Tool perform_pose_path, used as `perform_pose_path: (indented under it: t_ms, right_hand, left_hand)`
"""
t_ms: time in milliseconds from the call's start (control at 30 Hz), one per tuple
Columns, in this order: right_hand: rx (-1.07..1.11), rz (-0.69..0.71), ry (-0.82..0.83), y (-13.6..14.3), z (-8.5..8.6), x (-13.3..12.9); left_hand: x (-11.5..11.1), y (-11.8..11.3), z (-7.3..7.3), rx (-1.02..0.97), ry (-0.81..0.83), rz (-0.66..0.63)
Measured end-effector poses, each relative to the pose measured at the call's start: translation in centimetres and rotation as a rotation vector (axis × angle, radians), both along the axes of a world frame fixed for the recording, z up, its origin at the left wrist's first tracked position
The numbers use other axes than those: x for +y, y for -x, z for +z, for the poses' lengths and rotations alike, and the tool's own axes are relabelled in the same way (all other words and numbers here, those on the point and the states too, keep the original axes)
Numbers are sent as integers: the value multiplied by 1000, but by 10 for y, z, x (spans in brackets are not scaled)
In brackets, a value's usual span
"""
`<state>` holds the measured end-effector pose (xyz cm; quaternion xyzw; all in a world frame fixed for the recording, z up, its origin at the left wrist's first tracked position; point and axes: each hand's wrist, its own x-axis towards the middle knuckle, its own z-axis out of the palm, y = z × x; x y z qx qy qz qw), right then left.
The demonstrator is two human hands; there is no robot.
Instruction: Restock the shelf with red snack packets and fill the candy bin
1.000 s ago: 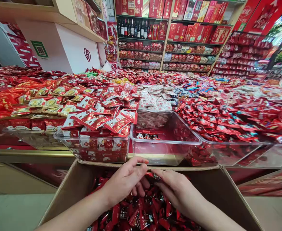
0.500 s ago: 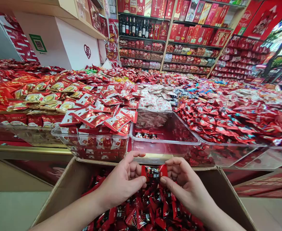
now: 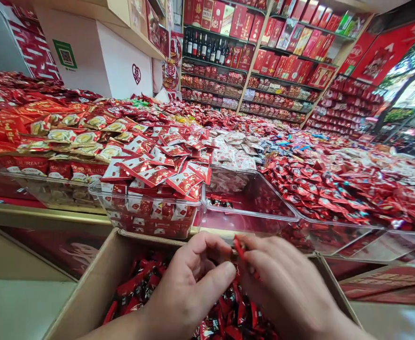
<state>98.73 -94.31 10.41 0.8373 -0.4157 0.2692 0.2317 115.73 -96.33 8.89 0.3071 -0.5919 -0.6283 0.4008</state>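
A small red candy packet (image 3: 238, 247) sticks out between the thumb and fingers of my right hand (image 3: 285, 278), which is closed on it; most of the packet is hidden. Close beside it, my left hand (image 3: 193, 278) is loosely curled, a gap between thumb and index finger, with nothing visible in it. Both hands are over an open cardboard box (image 3: 90, 278) holding many red and black wrapped candies (image 3: 136, 283). Just beyond the box stands a clear plastic bin (image 3: 250, 217) with a few small dark packets (image 3: 219, 203) at its back left.
Left of that bin, a second clear bin (image 3: 147, 215) is heaped with red-and-white packets (image 3: 154, 170). Red packets (image 3: 321, 184) are piled to the right, white ones (image 3: 236, 151) behind. Shelves (image 3: 225, 61) with bottles and red boxes stand at the back.
The packet was stretched flat between both hands; now it is turned edge-on in my right hand, and my left fingers are off it. The view has tilted and shifted slightly.
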Motion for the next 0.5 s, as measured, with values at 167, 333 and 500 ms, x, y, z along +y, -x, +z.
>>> perform_pose_path:
  t_ms: [167, 333, 500]
  right_hand:
    - [-6, -271, -96, 25, 63, -53]
    - [487, -303, -551, 31, 58, -132]
    - [658, -291, -725, 31, 16, -174]
  left_hand:
    - [-1, -5, -1, -252, 151, -142]
    - [-5, 0, -10, -491, 407, -312]
    - [-9, -4, -19, -571, 584, -385]
